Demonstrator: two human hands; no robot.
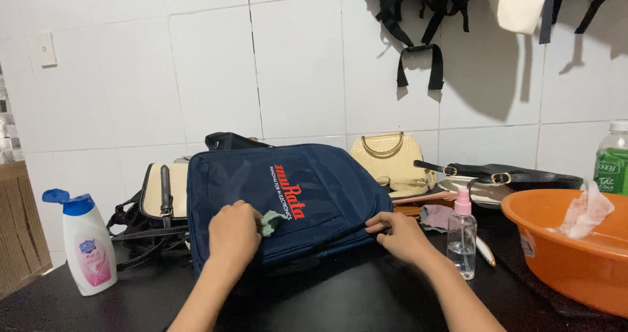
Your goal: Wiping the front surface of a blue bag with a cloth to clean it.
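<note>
The blue bag [288,201] lies on the desk [366,299], long side left to right. The left hand [233,232] presses a small green cloth [271,222] on it (fingers closed). The right hand [400,235] pinches its right edge.

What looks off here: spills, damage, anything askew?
No spills or damage show. The white lotion bottle stands upright with its blue flip cap open. A crumpled tissue hangs over the orange basin's rim. The left hand presses a cloth on the navy bag; the right hand steadies its edge.

Navy bag [261,194], pale green cloth [271,222], orange basin [556,240].
</note>
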